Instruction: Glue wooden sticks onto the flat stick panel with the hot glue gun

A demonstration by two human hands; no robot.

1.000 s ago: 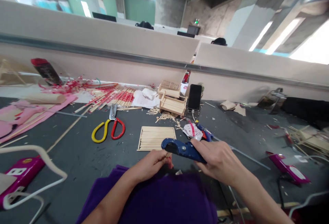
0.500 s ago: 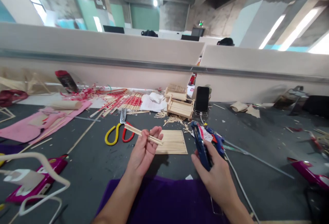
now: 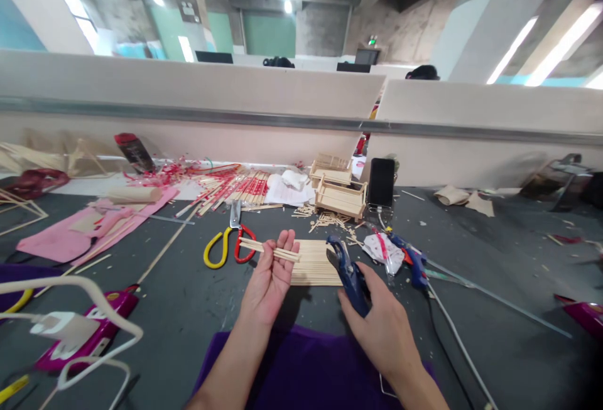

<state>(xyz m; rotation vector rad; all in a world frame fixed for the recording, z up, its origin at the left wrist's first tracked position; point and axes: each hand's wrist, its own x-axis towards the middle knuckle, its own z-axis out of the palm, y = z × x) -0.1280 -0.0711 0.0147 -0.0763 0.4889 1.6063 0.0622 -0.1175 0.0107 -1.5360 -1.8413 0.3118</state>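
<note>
L hand [image 3: 267, 291] palm up, thumb pressing a few thin wooden sticks [image 3: 287, 255] across the fingers; its fingers are slightly curled, close together, clamped on the sticks w/ the thumb; sticks lie roughly crosswise, L ends reaching over the red handle of the scissors [image 3: 234, 220], R ends above the slatted panel [image 3: 315, 273]. R hand [image 3: 384, 325] wrapped round a blue cutter [image 3: 351, 281] – thumb on near side, other fingers mostly hidden behind, so can't tell how each one sits, but grip is closed on the tool; cutter's head points up & away, over the panel's R edge, apart from the sticks.

Panel lies flat on the dark table [image 3: 179, 309], just beyond the hands; behind it, small wood offcuts [image 3: 325, 220] scattered in front of a mini wooden bench [image 3: 340, 201]; phone [image 3: 381, 181] upright just R of that; glue gun [image 3: 415, 265] near R hand, by a crumpled white wrapper [image 3: 377, 248]. Further L – red-wrapped sticks [image 3: 252, 185], pink sheet [image 3: 47, 238], magenta power strip [image 3: 113, 312] w/ white plug [image 3: 63, 328]; purple cloth [image 3: 296, 369] below the forearms.
</note>
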